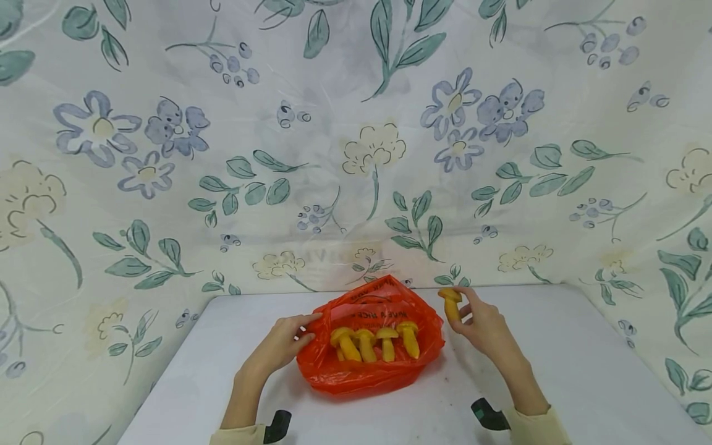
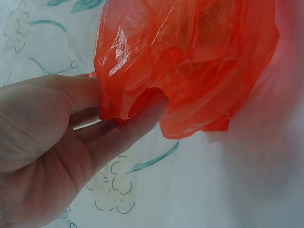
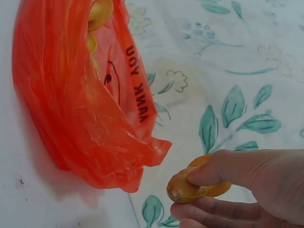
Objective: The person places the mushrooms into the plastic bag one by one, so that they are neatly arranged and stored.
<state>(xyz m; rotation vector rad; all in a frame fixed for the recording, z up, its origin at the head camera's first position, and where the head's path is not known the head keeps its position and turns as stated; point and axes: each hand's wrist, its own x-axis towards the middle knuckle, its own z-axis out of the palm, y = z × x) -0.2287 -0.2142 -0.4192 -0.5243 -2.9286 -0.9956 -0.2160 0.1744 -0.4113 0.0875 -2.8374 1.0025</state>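
A red plastic bag (image 1: 361, 377) lies on the white table with its mouth spread open. Several yellow toy-like mushrooms (image 1: 388, 346) sit side by side inside it, stems toward the front. My left hand (image 1: 285, 343) grips the bag's left edge between thumb and fingers; in the left wrist view, red film (image 2: 194, 95) partly covers the fingertips. Off the bag's right side, my right hand (image 1: 486, 324) pinches another yellow mushroom (image 1: 452, 304), cap up and stem down. The right wrist view has this mushroom (image 3: 185, 187) between thumb and fingers, apart from the bag.
White table surface (image 1: 556, 352) extends on both sides of the bag. Behind it and at the sides hangs a floral-patterned cloth (image 1: 334, 154). Dark straps or devices (image 1: 489, 414) sit at both wrists, by the cream sleeves (image 1: 536, 426).
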